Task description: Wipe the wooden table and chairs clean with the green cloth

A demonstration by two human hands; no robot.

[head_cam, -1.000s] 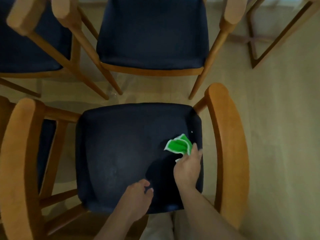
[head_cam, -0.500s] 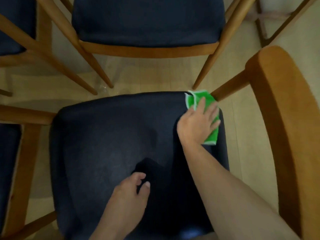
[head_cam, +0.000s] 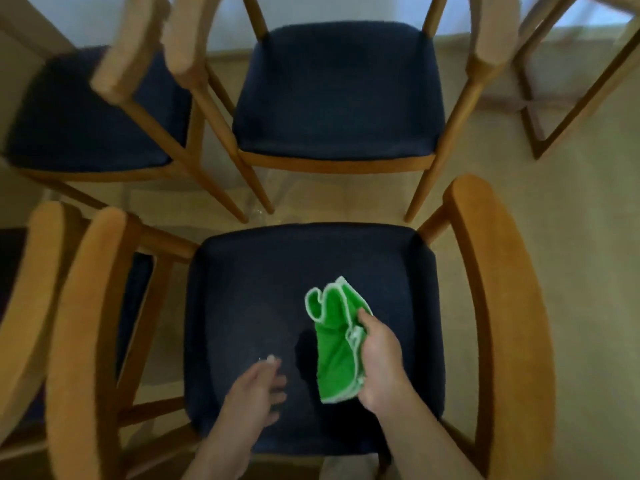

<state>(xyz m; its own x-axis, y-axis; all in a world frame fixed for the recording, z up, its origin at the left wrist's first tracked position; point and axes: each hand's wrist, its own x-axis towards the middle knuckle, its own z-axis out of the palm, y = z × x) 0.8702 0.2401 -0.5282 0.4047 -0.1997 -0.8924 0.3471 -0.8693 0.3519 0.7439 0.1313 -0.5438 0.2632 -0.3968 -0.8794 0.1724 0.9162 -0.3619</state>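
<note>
Below me stands a wooden chair with a dark blue seat (head_cam: 249,306) and curved wooden armrests, the right one (head_cam: 502,306) and the left one (head_cam: 90,323). My right hand (head_cam: 381,358) grips the crumpled green cloth (head_cam: 334,344) with its white edging, lifted just above the seat's middle right. My left hand (head_cam: 254,393) hovers over the seat's near part with fingers loosely spread, holding nothing.
Two more chairs with blue seats stand ahead, one in the middle (head_cam: 336,91) and one at the left (head_cam: 83,116). Another chair's armrest (head_cam: 27,306) is at the far left. A wooden frame (head_cam: 568,109) stands at the upper right on the pale floor (head_cam: 595,237).
My right hand has pulled the cloth back from the seat's far right corner to the middle right and now grips it bunched up. The view has drawn back.
</note>
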